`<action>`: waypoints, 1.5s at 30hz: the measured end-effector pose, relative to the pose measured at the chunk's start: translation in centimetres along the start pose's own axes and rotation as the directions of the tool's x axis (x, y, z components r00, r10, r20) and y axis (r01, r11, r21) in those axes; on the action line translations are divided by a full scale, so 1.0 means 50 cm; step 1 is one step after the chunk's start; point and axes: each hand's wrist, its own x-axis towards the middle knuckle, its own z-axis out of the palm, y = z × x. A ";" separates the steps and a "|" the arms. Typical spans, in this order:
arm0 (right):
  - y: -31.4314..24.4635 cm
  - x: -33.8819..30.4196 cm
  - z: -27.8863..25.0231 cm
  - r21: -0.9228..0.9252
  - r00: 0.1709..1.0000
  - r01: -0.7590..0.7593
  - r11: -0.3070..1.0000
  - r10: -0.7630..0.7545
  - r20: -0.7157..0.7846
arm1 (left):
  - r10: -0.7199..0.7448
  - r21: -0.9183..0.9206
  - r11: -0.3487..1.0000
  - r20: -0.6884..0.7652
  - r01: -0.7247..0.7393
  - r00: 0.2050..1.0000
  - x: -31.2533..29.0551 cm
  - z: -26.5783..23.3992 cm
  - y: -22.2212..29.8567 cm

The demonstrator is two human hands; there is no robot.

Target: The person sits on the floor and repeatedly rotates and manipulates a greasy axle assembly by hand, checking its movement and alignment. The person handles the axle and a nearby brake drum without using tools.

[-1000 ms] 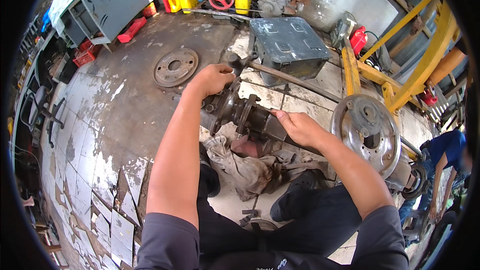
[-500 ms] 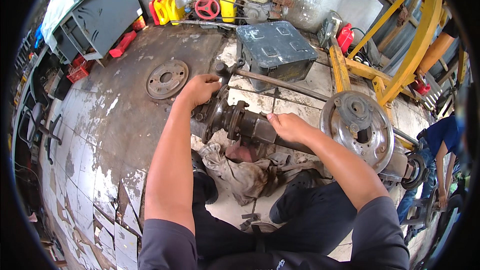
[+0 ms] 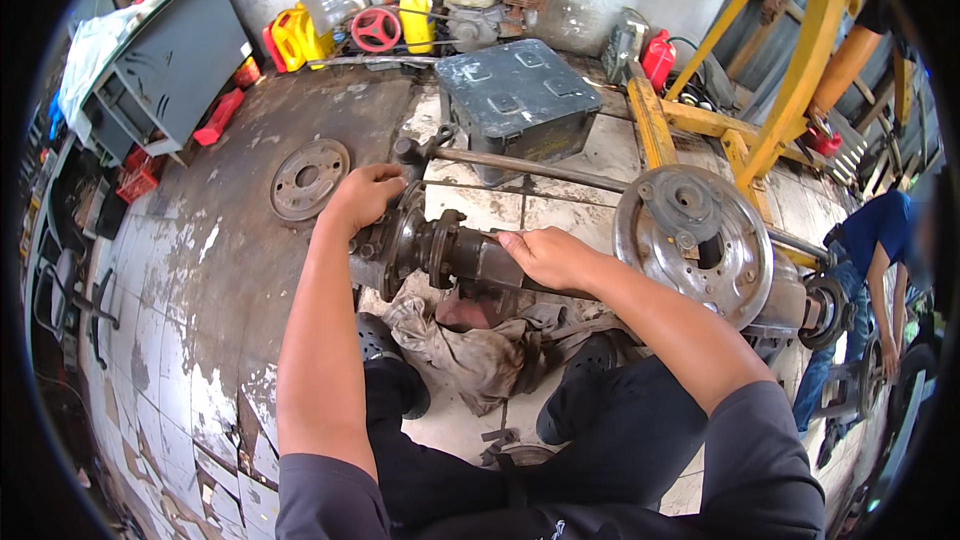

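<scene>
A greasy vehicle axle [image 3: 480,256] lies across in front of me, with bolted flanges on its left part. My left hand [image 3: 365,198] is closed at its left end, next to the joint of a long steel rod [image 3: 540,164]. The left fingertips are partly hidden, so what they pinch cannot be made out. My right hand [image 3: 548,258] is wrapped over the axle tube, thumb on top. To its right stands a round metal brake backing plate [image 3: 640,275] on the axle. A dirty rag [image 3: 460,355] lies below the axle, between my feet.
Another round plate [image 3: 310,180] lies on the stained floor at left. Beyond the rod stands a dark box [image 3: 515,90]. Yellow jugs [image 3: 300,37] and engine parts line the wall. A yellow steel frame [image 3: 650,125] rises at right, near a bending co-worker [image 3: 875,240].
The view has shifted, so the scene sits farther left and slightly lower. Both my hands keep about the same places on the axle. The co-worker's arm at right has moved slightly.
</scene>
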 end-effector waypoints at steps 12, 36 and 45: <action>0.039 0.025 0.000 -0.094 0.990 -0.122 0.988 0.128 0.059 | -0.016 0.026 1.000 0.001 0.016 1.000 -0.009 0.003 0.023; 0.012 0.027 0.035 0.035 0.989 0.111 0.993 -0.107 -0.104 | 0.014 -0.016 1.000 0.005 -0.014 1.000 -0.005 -0.003 0.005; 0.000 0.018 0.031 0.081 0.983 0.138 0.987 -0.126 -0.135 | -0.001 -0.011 1.000 0.006 0.001 1.000 -0.006 0.000 0.018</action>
